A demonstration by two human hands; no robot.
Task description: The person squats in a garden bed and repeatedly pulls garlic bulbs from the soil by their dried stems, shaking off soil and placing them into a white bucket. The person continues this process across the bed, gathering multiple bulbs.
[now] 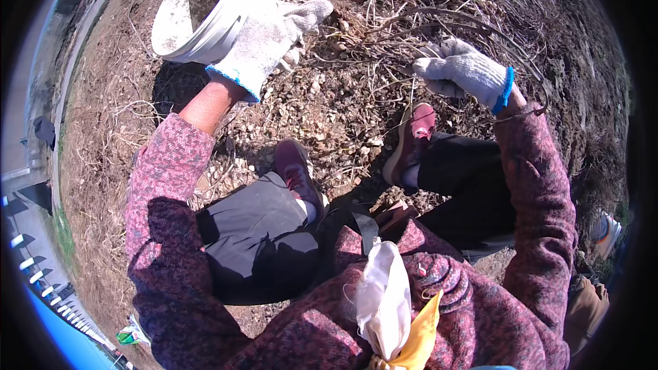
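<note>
My left hand (271, 40), in a white knit glove with a blue cuff, is beside the white bucket (236, 17). One finger points out to the right while others curl below it, apart from it, and I see nothing held between them. The bucket tips toward the left, its dirty inside showing. My right hand (462, 72), gloved the same way, is closed around thin dry stems (411, 89) above my right shoe. Its fingertips are partly hidden. Tangled dry vines (445, 17) spread just beyond that hand.
Dry soil with pale pebble-like bits (308, 106) lies between my feet. My maroon shoes (296, 171) stand on it. Farther left run a paved strip (86, 44) and a row of white posts (38, 277). Someone in brown trousers (586, 312) is at the lower right edge.
</note>
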